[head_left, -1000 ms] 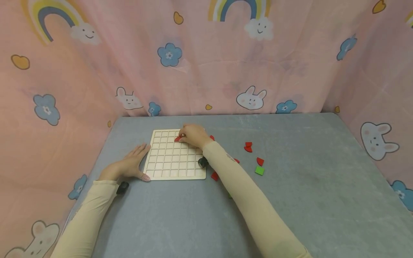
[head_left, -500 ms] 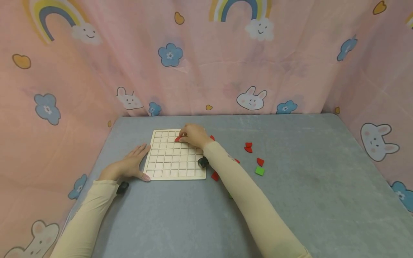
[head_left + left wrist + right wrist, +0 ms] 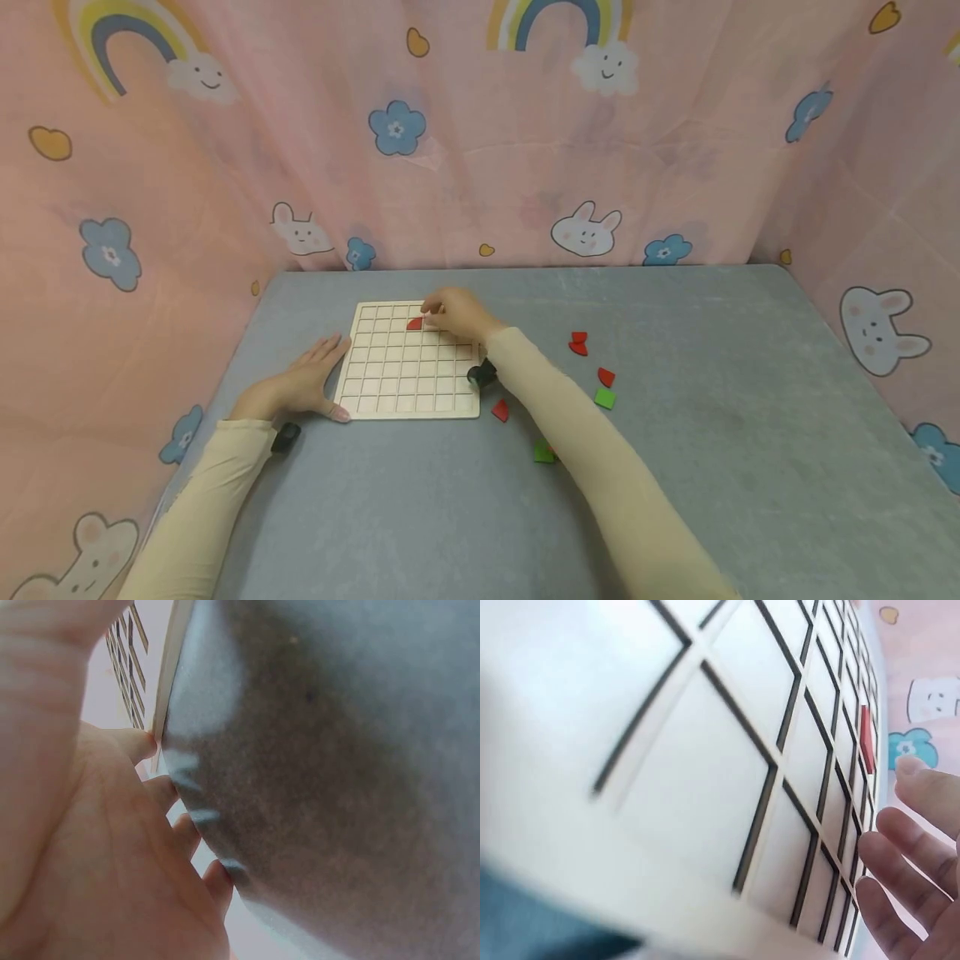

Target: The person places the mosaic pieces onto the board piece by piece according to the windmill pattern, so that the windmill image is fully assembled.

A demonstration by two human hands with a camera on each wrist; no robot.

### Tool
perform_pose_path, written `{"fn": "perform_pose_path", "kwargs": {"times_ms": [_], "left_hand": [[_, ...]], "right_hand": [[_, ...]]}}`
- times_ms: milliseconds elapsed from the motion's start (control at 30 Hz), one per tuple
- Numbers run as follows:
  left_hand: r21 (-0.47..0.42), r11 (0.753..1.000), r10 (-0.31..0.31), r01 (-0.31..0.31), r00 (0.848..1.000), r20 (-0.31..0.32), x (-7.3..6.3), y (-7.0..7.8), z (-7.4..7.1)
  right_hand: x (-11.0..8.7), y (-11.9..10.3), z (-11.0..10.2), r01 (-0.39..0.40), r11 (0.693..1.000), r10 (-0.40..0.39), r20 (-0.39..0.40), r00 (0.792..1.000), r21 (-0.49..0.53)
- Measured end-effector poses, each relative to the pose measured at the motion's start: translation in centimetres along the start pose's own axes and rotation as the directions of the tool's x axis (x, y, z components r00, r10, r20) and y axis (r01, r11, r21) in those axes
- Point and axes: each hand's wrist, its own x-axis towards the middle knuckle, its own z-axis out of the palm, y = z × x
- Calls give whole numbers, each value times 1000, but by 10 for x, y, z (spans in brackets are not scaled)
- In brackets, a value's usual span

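Observation:
A pale wooden grid board (image 3: 390, 377) lies on the grey table. In its second row from the back sits a red quarter-circle tile (image 3: 415, 323), which shows as a thin red sliver (image 3: 866, 740) in the right wrist view. Just right of that tile hovers my right hand (image 3: 459, 315), its fingers parted from it and loosely bent over the board with nothing between them. My left hand (image 3: 300, 386) rests spread along the board's left edge, thumb at the near corner. The left wrist view shows its fingertips (image 3: 142, 744) right at the board's side.
Right of the board lie red tiles (image 3: 578, 343), another red tile (image 3: 606, 377) and a green square tile (image 3: 604, 398). Nearer are a red tile (image 3: 500, 409) and a green tile (image 3: 543, 452) by the right sleeve (image 3: 592, 450). A pink patterned curtain (image 3: 480, 175) stands behind the table.
My right hand has let go of the red quarter-circle tile and drawn slightly right; the tile stays in its cell. The green tile near the right sleeve shows more. My left hand has not moved.

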Motion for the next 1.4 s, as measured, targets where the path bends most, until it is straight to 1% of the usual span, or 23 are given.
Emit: {"fn": "perform_pose_path", "kwargs": {"times_ms": [200, 333, 433, 533, 633, 700, 833, 1000, 1100, 1300, 1400], "left_hand": [[4, 1000, -3, 3, 1000, 2, 0, -1, 0], [11, 1000, -9, 9, 1000, 6, 0, 2, -1], [14, 1000, -9, 8, 1000, 6, 0, 3, -1], [14, 1000, -8, 8, 1000, 2, 1, 3, 0], [12, 1000, -10, 10, 1000, 0, 1, 2, 2], [7, 1000, -10, 10, 1000, 2, 1, 2, 2], [-14, 1000, 8, -8, 1000, 3, -1, 2, 1], [-22, 1000, 12, -12, 1000, -1, -4, 1, -1], [-19, 1000, 8, -8, 1000, -3, -4, -1, 0], [1, 1000, -5, 5, 1000, 7, -2, -1, 1], [6, 1000, -1, 1, 1000, 5, -2, -1, 0]], "right_hand": [[-15, 10, -11, 48, 998, -48, -1, 999, 45], [-29, 23, -20, 67, 995, -67, -2, 998, 68], [-42, 35, -29, 68, 996, -67, -17, 998, 59], [-56, 47, -39, 39, 998, -38, -23, 999, 42], [-71, 58, -49, -5, 999, 5, -12, 1000, 38], [-80, 64, -53, -27, 999, 28, -20, 999, 16], [-91, 76, -58, -62, 998, 62, -36, 997, -12], [-89, 82, -57, -99, 995, 98, -26, 995, -29], [-83, 82, -56, -97, 994, 96, -19, 995, -43], [-73, 81, -54, -86, 991, 87, 2, 996, -102], [-70, 79, -54, -76, 990, 77, 8, 997, -115]]}}
